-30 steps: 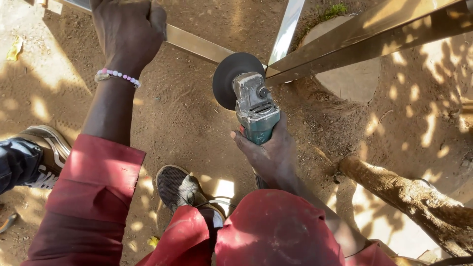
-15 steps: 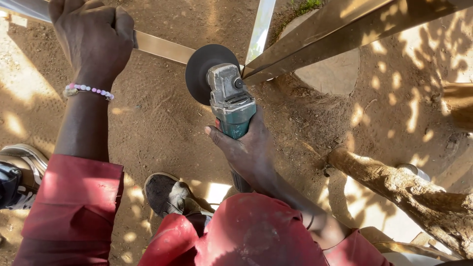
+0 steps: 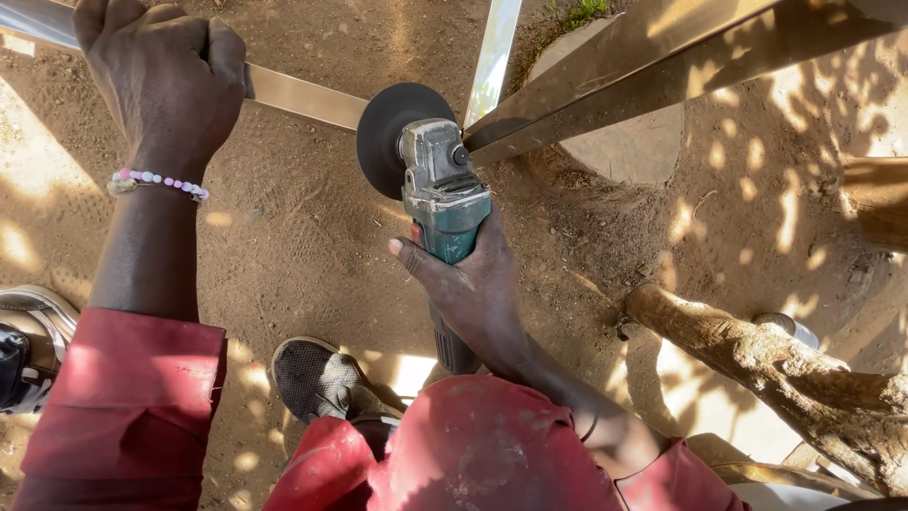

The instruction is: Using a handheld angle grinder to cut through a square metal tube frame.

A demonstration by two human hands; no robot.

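- Head view: the right hand (image 3: pixel 473 284) is wrapped around the teal body of the angle grinder (image 3: pixel 440 203), thumb out along its left side, so the tool is firmly gripped.
- The grinder's dark disc (image 3: pixel 388 132) stands just beyond the right hand, right at the spot where the flat metal bar (image 3: pixel 303 95) meets the other bars of the metal frame (image 3: pixel 662 66).
- Against the pictures from a second and half a second ago, the disc sits tighter into that joint; it looks to touch the metal, though no sparks show, so I cannot tell whether it is cutting or grinding.
- The left hand (image 3: pixel 165 80) is clenched over the flat bar, well to the left of the disc, as it was before. Judging by that, it steadies the bar while the right hand works the joint.
- A beaded bracelet (image 3: pixel 156 180) circles the left wrist.
- Below and between the hands lie sandy ground (image 3: pixel 284 246) and a dark shoe (image 3: pixel 317 378); right of the right hand lies a rough log (image 3: pixel 757 364).
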